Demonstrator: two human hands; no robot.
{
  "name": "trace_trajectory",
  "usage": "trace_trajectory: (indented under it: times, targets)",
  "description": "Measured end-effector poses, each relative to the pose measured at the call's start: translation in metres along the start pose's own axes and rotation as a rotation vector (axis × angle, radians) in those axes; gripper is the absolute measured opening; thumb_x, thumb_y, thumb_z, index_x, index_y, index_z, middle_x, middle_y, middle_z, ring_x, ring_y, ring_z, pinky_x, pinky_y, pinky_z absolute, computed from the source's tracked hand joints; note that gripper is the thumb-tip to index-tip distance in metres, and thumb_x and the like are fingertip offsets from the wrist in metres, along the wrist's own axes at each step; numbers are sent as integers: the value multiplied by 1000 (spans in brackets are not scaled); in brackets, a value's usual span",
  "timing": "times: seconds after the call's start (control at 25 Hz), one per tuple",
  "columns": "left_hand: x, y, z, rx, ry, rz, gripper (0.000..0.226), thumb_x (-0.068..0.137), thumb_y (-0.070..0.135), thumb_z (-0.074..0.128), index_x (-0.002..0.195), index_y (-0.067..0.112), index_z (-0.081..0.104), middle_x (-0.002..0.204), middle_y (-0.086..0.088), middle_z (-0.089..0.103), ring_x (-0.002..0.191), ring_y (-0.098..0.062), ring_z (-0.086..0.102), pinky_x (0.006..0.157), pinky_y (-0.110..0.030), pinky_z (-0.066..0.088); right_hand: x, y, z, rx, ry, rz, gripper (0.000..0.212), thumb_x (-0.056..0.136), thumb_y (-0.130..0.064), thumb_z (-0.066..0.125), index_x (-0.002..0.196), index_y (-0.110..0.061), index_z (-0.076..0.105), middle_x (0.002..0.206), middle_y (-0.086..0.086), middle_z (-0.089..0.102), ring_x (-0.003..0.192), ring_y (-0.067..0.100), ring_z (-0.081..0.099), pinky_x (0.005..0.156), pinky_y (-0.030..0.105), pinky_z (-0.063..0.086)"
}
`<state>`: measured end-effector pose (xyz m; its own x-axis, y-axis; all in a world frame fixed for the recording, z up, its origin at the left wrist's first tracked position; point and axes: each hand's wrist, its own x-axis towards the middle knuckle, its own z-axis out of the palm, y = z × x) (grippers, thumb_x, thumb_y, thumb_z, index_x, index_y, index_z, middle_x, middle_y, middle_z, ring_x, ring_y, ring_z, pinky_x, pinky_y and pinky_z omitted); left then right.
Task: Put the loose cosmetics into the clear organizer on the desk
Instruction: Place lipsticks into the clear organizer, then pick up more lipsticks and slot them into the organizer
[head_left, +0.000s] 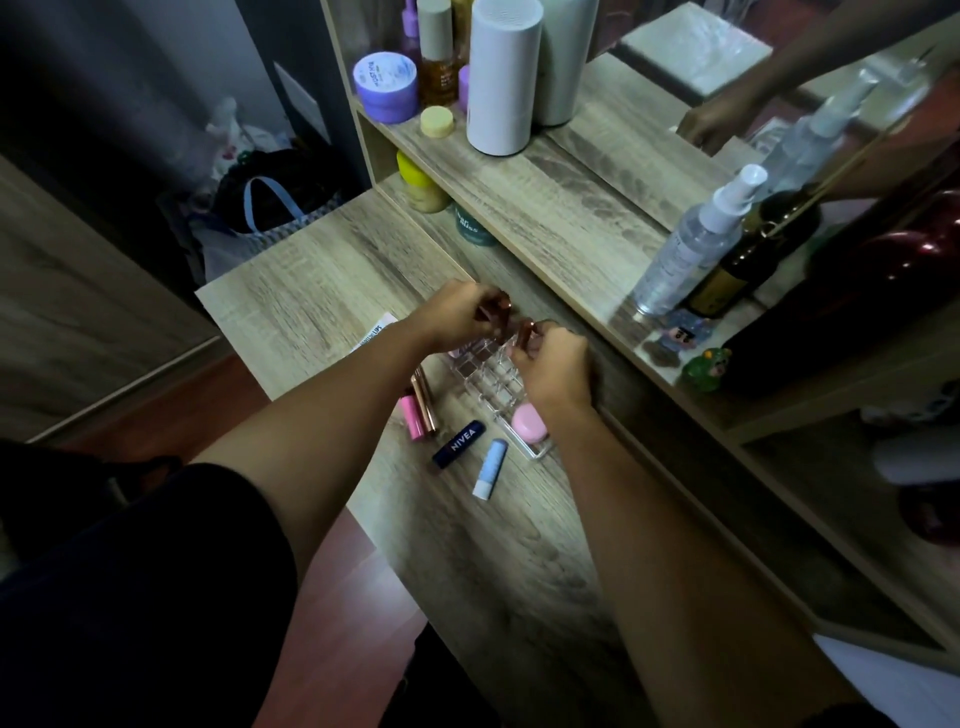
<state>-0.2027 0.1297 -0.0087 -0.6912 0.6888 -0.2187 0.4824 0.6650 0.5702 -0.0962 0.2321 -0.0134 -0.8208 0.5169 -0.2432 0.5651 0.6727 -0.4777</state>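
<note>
The clear organizer (493, 382), a grid of small square cells, lies on the wooden desk (322, 280). A round pink case (529, 423) sits in its near end. My left hand (457, 314) grips a small brownish lipstick (496, 306) above the organizer's far end. My right hand (553, 364) pinches another reddish-brown lipstick (527, 330) over the far cells. Loose on the desk left of the organizer lie a pink tube (412, 418), a rose-gold tube (425, 397), a dark blue Nivea stick (460, 444) and a white and light blue stick (490, 469).
A leaflet (371, 332) lies on the desk beyond my left wrist. The raised shelf (545, 208) behind holds a white cylinder (501, 78), a purple jar (387, 85), a spray bottle (691, 249), a dark bottle (737, 265) and small figurines (704, 366). A bag (270, 208) sits on the floor at left.
</note>
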Motion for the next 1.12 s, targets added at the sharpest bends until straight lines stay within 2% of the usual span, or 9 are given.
trace_trajectory:
  times: [0.12,0.24,0.36,0.52,0.68,0.76,0.88,0.96,1.12]
  targets:
    - [-13,-8,-10,-84,24,-60,48,81,9,66,126,3,51,121,-16,64,107,-24,63,93,-28,48,-10,0,-3,41,61,59,23,86,-22,66,101,-5,63,100,14,71,93,26,68,82,35,57]
    - [-34,-26,-18,-125,72,-117,37,81,10,66,117,5,60,113,-14,69,103,-22,64,87,-23,45,-30,-1,0,130,110,95,22,85,-20,67,103,-9,63,99,10,72,92,22,68,74,21,48]
    - [-61,-44,-16,-62,71,-179,26,82,14,66,107,11,67,109,-10,71,100,-20,64,84,-22,41,-53,-7,15,109,29,4,20,87,-25,65,103,-14,65,93,5,74,88,19,69,67,14,43]
    - [-95,-69,-7,-66,140,-299,21,81,19,68,101,13,71,100,-13,73,92,-23,65,75,-20,40,-61,-18,43,169,-135,-120,20,89,-18,61,105,-9,66,99,15,74,97,29,67,87,33,52]
    - [-121,-80,12,-81,193,-352,13,79,13,67,91,10,72,91,-15,75,83,-25,67,68,-17,39,-54,-30,62,84,-191,-182,24,90,-9,55,112,-7,65,108,20,71,101,32,66,90,40,52]
    - [-126,-81,24,-43,215,-356,15,79,13,66,92,9,71,95,-16,74,86,-27,67,76,-25,44,-49,-35,68,33,-199,-207,25,89,-8,54,111,-6,64,109,20,70,101,33,65,89,41,53]
    - [-123,-90,29,-21,358,-421,23,82,12,61,103,4,67,102,-23,64,93,-36,61,82,-37,46,-44,-40,74,-27,-204,-253,24,90,-13,55,110,-4,64,109,21,68,100,34,63,86,41,53]
    - [-118,-97,25,-28,440,-454,26,85,15,59,108,3,64,106,-24,58,96,-38,57,85,-40,45,-44,-44,77,-60,-194,-263,24,91,-16,57,110,-3,63,108,21,67,99,34,63,83,38,54]
    - [-102,-112,15,-15,387,-454,35,88,20,57,121,7,59,121,-23,57,113,-39,51,101,-39,38,-41,-49,83,-123,-184,-248,20,93,-14,54,106,-3,63,102,20,68,93,32,65,75,35,54]
